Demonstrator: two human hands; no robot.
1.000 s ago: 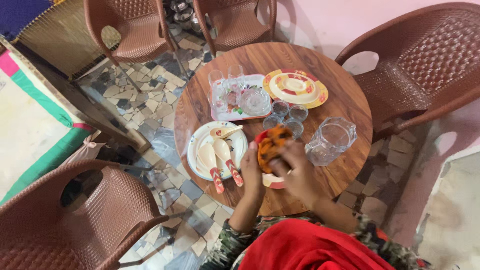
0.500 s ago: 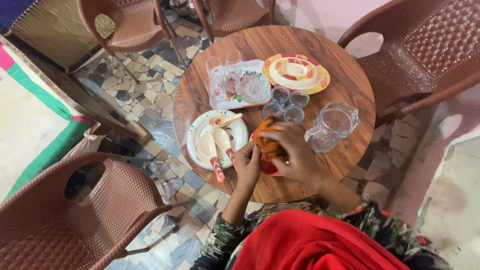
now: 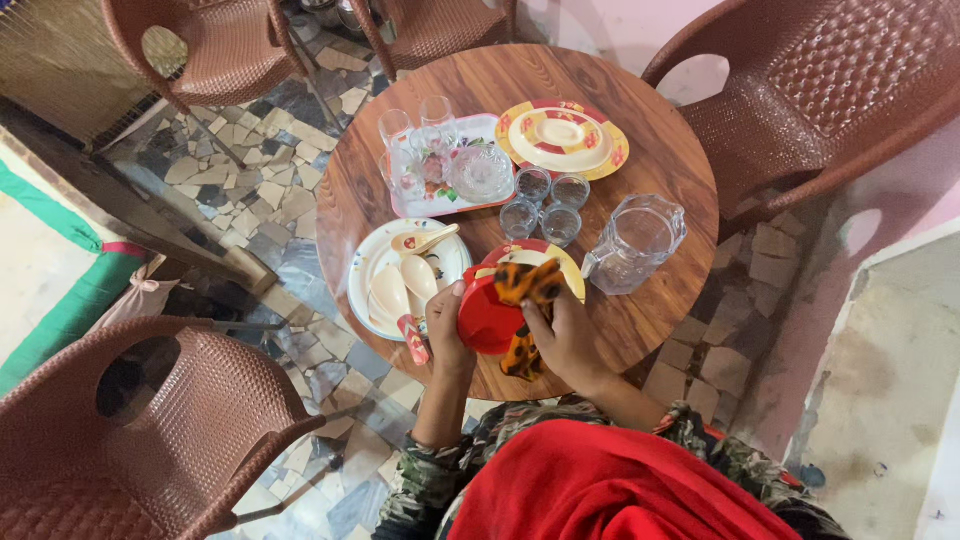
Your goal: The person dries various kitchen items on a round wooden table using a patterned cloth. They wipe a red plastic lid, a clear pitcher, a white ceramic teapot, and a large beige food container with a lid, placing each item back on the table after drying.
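My left hand (image 3: 447,325) grips the left rim of a red plate (image 3: 487,318) with a cream and yellow inside, tilted up so its red underside faces me. With my right hand (image 3: 566,335) I press an orange and black patterned cloth (image 3: 527,283) against that plate; the cloth's tail hangs below. Both are over the near edge of a round wooden table (image 3: 660,150). Just left of my left hand lies a white plate (image 3: 366,265) with three cream spoons on it.
A clear glass jug (image 3: 636,243) stands right of the plate. Three small glass bowls (image 3: 545,205), a flowered tray (image 3: 400,205) with glasses and a glass dish, and a lidded yellow and red dish (image 3: 562,138) sit farther back. Brown plastic chairs (image 3: 160,430) ring the table.
The red plate has been lifted and tilted so its underside shows. My right hand and the cloth moved onto it. The view shifted left and down.
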